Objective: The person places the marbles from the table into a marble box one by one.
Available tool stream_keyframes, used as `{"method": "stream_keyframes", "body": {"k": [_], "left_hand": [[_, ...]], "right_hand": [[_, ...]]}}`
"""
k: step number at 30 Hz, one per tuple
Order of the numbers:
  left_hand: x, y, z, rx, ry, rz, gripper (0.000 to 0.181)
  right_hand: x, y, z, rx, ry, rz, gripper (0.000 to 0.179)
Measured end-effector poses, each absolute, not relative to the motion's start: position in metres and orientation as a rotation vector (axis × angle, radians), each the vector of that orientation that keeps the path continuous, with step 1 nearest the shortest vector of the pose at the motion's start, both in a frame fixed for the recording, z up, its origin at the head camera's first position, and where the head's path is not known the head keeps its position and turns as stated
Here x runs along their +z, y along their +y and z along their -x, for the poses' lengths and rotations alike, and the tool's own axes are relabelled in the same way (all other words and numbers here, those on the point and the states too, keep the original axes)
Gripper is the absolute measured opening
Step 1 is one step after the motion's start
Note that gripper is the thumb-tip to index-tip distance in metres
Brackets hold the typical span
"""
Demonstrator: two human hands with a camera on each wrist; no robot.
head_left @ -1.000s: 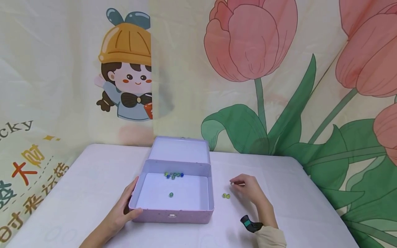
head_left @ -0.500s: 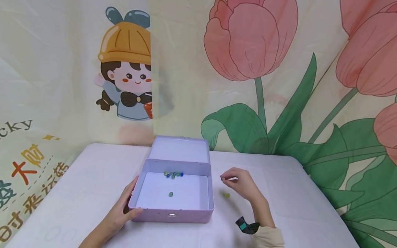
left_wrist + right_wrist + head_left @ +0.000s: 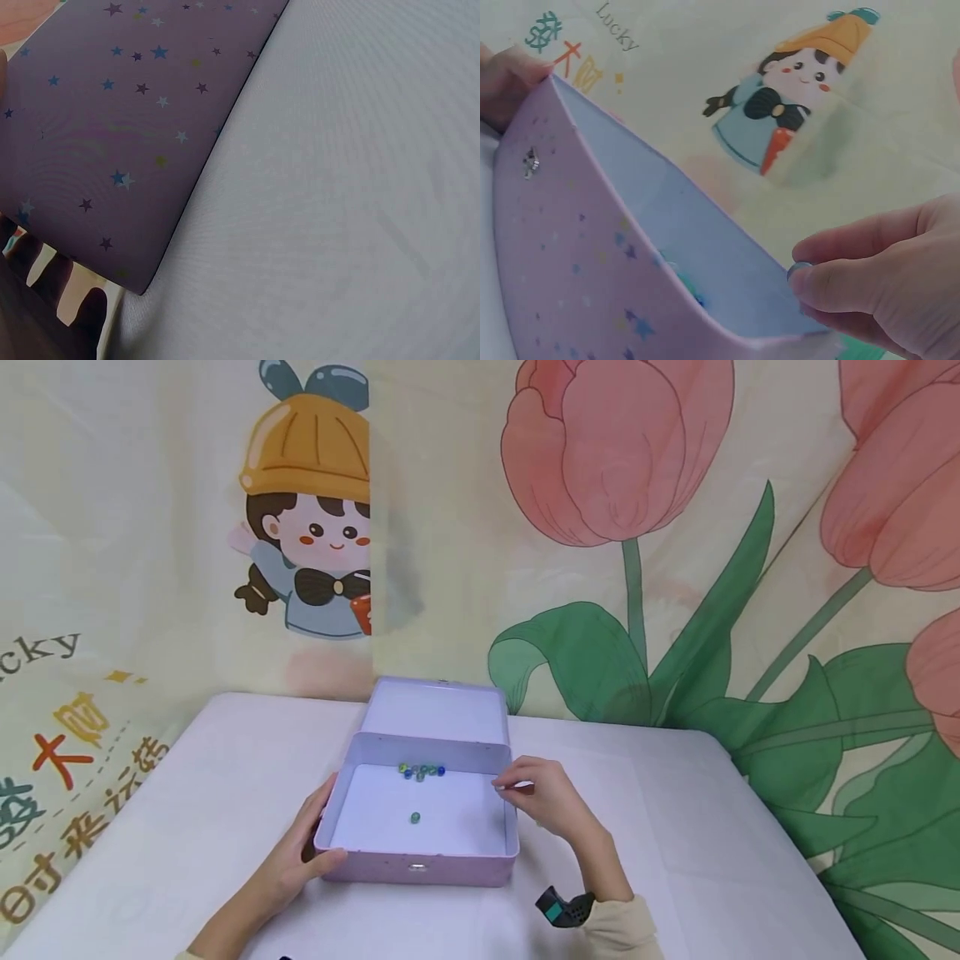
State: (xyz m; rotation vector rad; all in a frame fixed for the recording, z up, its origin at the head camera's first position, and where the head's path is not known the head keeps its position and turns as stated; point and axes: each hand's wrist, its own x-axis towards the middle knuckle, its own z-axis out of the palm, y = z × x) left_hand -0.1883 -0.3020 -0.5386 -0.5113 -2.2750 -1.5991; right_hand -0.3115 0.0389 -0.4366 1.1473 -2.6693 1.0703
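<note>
A lilac tin box (image 3: 375, 867) with printed stars stands with its lid (image 3: 437, 712) tipped back. My left hand (image 3: 300, 843) grips its front left corner, thumb on the front wall and fingers along the side. Between thumb and fingertips my right hand (image 3: 551, 797) pinches a glass marble (image 3: 801, 271), just over the box's right rim. Inside, several blue, green and yellow marbles (image 3: 422, 772) cluster by the back wall. One green marble (image 3: 415, 817) lies alone nearer the front. The yellow-green marbles on the table are mostly hidden behind my right hand.
A white cloth (image 3: 675, 843) covers the table. Behind it hangs a printed backdrop (image 3: 442, 568) with tulips and a cartoon child. A black band (image 3: 564, 907) sits at my right wrist, by the sleeve.
My right hand has carried the pinched marble left from over the table to the box's right rim. My left hand keeps its grip on the box. The head view has tilted slightly.
</note>
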Motion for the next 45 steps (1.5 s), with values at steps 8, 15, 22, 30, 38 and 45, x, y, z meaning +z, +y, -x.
{"method": "stream_keyframes", "body": {"k": [8,15,22,30,38,45], "left_hand": [[-0.54,-0.302,0.191,-1.62,-2.291,0.492,0.088],[-0.543,-0.3,0.19,-1.64,-2.292,0.474,0.088],[-0.539,-0.293,0.186,-1.662,-2.278,0.472,0.088],[-0.536,-0.292,0.184,-1.679,-2.291,0.444,0.088],[-0.533,-0.299,0.183,-1.661,-2.279,0.464,0.088],[-0.529,-0.3,0.183,-1.679,-2.289,0.439,0.088]], "right_hand": [[-0.432,-0.001,0.331,0.608,-2.861,-1.344,0.014],[-0.437,-0.031,0.351,0.347,-2.956,-1.446,0.012],[-0.442,-0.042,0.359,0.246,-3.022,-1.514,0.007],[-0.444,-0.047,0.363,0.114,-3.009,-1.542,0.009],[-0.436,-0.05,0.363,0.229,-2.983,-1.542,0.017],[-0.413,-0.009,0.346,0.631,-2.787,-1.398,0.019]]}}
